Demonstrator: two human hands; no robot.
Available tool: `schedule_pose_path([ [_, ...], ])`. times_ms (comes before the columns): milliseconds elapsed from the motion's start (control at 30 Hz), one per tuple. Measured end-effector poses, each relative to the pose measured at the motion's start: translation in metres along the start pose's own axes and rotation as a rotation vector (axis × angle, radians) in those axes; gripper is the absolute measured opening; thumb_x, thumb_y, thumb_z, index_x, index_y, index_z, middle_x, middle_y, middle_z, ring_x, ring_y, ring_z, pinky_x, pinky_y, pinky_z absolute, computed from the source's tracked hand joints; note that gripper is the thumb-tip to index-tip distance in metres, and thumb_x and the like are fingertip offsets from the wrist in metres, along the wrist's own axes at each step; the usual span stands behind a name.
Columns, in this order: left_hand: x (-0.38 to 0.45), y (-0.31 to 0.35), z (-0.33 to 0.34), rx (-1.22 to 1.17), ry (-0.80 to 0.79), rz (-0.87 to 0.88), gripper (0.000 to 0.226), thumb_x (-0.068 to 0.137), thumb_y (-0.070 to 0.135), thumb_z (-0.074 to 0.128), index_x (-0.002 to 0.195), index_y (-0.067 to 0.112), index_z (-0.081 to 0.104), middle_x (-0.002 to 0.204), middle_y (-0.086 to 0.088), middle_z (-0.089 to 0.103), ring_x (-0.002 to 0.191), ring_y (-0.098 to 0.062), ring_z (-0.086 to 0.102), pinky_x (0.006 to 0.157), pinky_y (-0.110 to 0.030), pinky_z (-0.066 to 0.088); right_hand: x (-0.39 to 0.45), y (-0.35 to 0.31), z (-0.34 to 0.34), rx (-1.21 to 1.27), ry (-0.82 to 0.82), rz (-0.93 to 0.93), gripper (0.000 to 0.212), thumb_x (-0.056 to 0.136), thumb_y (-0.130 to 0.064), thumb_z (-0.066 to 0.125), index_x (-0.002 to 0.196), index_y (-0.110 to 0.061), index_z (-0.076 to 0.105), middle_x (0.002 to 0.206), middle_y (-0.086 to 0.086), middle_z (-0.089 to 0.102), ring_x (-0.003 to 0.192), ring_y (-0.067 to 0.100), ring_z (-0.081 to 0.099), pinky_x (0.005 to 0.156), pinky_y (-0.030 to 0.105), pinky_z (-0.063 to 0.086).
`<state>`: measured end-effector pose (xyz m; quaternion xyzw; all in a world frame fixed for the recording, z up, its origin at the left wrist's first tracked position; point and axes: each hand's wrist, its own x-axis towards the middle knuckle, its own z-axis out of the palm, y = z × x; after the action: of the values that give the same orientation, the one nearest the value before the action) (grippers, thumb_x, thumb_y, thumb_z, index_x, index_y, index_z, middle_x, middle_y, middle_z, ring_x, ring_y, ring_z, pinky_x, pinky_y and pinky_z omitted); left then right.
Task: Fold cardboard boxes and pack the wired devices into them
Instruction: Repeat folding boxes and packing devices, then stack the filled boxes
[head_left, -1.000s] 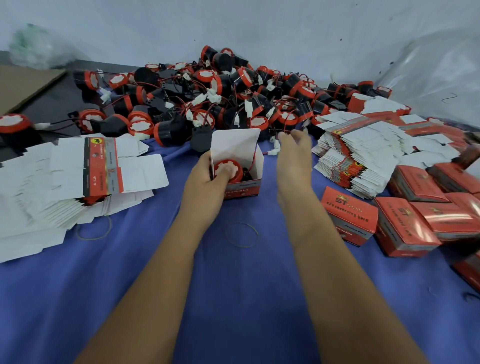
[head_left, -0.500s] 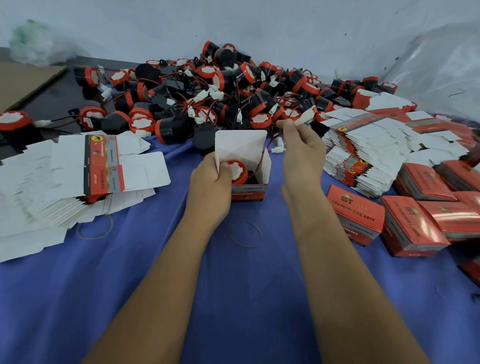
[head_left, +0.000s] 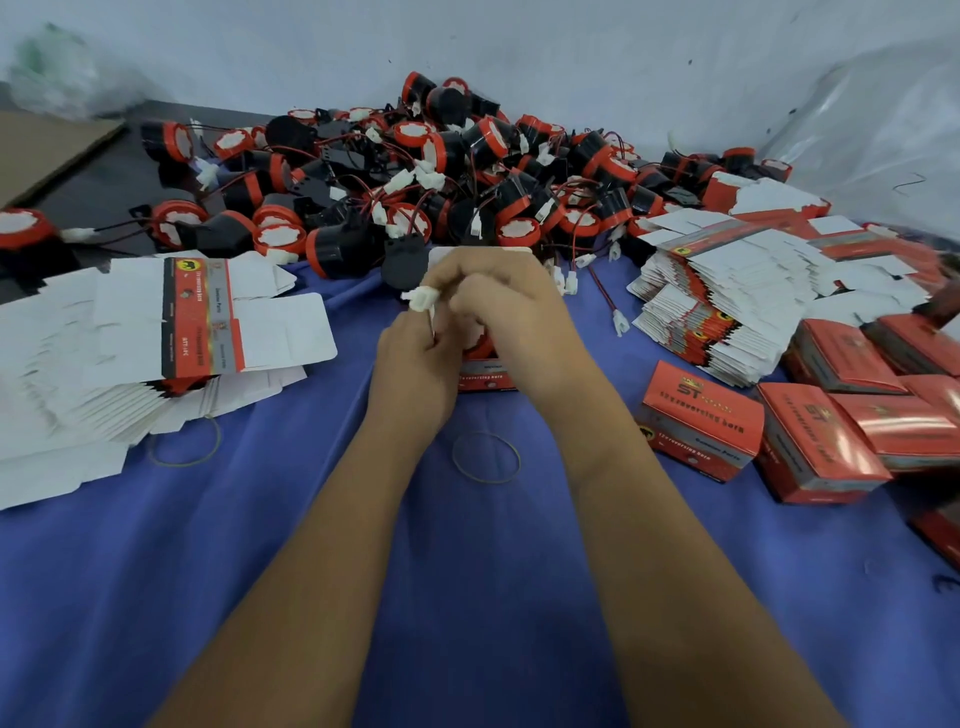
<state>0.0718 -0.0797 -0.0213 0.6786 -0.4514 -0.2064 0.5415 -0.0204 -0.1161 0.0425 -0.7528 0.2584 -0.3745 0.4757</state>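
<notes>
both hands (head_left: 467, 322) pinch the plug (head_left: 422, 300) over the box (head_left: 485, 371) (mostly hidden); trapped wire could jam the flap.

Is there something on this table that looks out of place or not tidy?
Yes. Two loose rubber bands lie on the blue cloth: one between the forearms, another half under the left stack of flat boxes. That stack has slid into an uneven fan. A stray white connector lies apart from the pile.

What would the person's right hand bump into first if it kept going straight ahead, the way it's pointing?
Probably the black device at the near edge of the pile of wired devices, just beyond the right hand; depth is hard to judge.
</notes>
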Motion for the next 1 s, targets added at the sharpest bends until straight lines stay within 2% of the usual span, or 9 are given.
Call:
schedule_pose_path([
  [100, -0.002, 0.006, 0.000, -0.085, -0.016, 0.041, 0.023, 0.083, 0.055, 0.048, 0.098, 0.050, 0.065, 0.099, 0.017, 0.071, 0.100, -0.009, 0.066, 0.089, -0.045, 0.054, -0.002, -0.002, -0.007, 0.136, 0.038, 0.073, 0.037, 0.094, -0.025, 0.051, 0.078, 0.002, 0.072, 0.079, 0.021, 0.070, 0.078, 0.015, 0.066, 0.069, 0.022, 0.051],
  [233, 0.001, 0.004, 0.000, -0.018, -0.036, 0.014, 0.040, 0.069, 0.060, 0.054, 0.103, 0.040, 0.064, 0.101, 0.013, 0.071, 0.096, -0.004, 0.065, 0.083, -0.038, 0.055, 0.001, -0.001, -0.024, -0.052, 0.136, 0.040, 0.024, 0.094, -0.012, 0.062, 0.073, -0.014, 0.073, 0.066, -0.002, 0.071, 0.070, 0.005, 0.067, 0.069, 0.017, 0.051],
  [333, 0.000, 0.006, -0.002, -0.063, -0.072, -0.064, 0.054, 0.063, 0.061, 0.061, 0.112, 0.038, 0.065, 0.099, 0.016, 0.072, 0.089, 0.005, 0.065, 0.070, -0.014, 0.049, 0.002, 0.002, -0.033, -0.125, 0.166, 0.123, 0.013, 0.089, -0.002, 0.064, 0.083, -0.009, 0.074, 0.077, 0.002, 0.072, 0.076, 0.009, 0.067, 0.074, 0.019, 0.055],
  [400, 0.001, 0.005, -0.002, -0.112, -0.066, -0.090, 0.043, 0.073, 0.048, 0.069, 0.114, 0.032, 0.066, 0.099, 0.014, 0.073, 0.088, 0.006, 0.065, 0.066, -0.009, 0.046, -0.001, 0.006, -0.034, -0.091, 0.195, 0.140, 0.014, 0.088, 0.001, 0.065, 0.087, -0.011, 0.072, 0.080, 0.000, 0.071, 0.076, 0.005, 0.066, 0.071, 0.015, 0.053],
  [500, 0.003, 0.003, -0.002, -0.147, -0.050, -0.116, 0.030, 0.086, 0.023, 0.068, 0.116, 0.027, 0.067, 0.102, 0.011, 0.073, 0.094, -0.002, 0.066, 0.072, -0.016, 0.046, -0.005, 0.013, -0.029, -0.137, 0.240, 0.102, 0.017, 0.089, -0.003, 0.065, 0.095, -0.019, 0.069, 0.080, -0.008, 0.070, 0.084, 0.002, 0.065, 0.074, 0.011, 0.048],
  [567, 0.003, 0.001, -0.002, -0.153, -0.044, -0.118, 0.027, 0.089, 0.018, 0.063, 0.113, 0.028, 0.067, 0.100, 0.012, 0.072, 0.090, 0.001, 0.065, 0.069, -0.013, 0.046, -0.007, 0.021, -0.026, -0.313, 0.248, 0.052, 0.026, 0.089, -0.008, 0.066, 0.106, -0.027, 0.065, 0.079, -0.012, 0.068, 0.099, 0.006, 0.060, 0.095, 0.020, 0.042],
  [633, 0.004, 0.001, -0.002, -0.149, -0.031, -0.116, 0.027, 0.090, 0.015, 0.059, 0.112, 0.029, 0.067, 0.098, 0.012, 0.072, 0.088, 0.001, 0.065, 0.066, -0.011, 0.046, -0.011, 0.028, -0.024, -0.535, 0.264, -0.014, 0.034, 0.089, -0.012, 0.067, 0.117, -0.029, 0.062, 0.084, -0.011, 0.067, 0.105, 0.007, 0.053, 0.106, 0.029, 0.026],
  [867, 0.004, 0.000, -0.002, -0.106, -0.029, -0.092, 0.032, 0.092, 0.015, 0.058, 0.123, 0.023, 0.064, 0.108, 0.006, 0.071, 0.099, -0.010, 0.065, 0.080, -0.025, 0.052, -0.017, 0.035, -0.032, -0.711, 0.307, -0.103, 0.032, 0.084, -0.016, 0.072, 0.115, -0.023, 0.067, 0.083, -0.009, 0.067, 0.107, 0.007, 0.049, 0.106, 0.033, 0.019],
  [1000, 0.004, 0.000, -0.002, -0.101, -0.024, -0.088, 0.030, 0.092, 0.017, 0.059, 0.121, 0.021, 0.064, 0.109, 0.004, 0.071, 0.100, -0.013, 0.065, 0.085, -0.031, 0.053, -0.020, 0.037, -0.031, -0.825, 0.253, -0.132, 0.031, 0.081, -0.013, 0.074, 0.111, -0.021, 0.072, 0.091, -0.005, 0.067, 0.114, 0.016, 0.045, 0.098, 0.026, 0.016],
])
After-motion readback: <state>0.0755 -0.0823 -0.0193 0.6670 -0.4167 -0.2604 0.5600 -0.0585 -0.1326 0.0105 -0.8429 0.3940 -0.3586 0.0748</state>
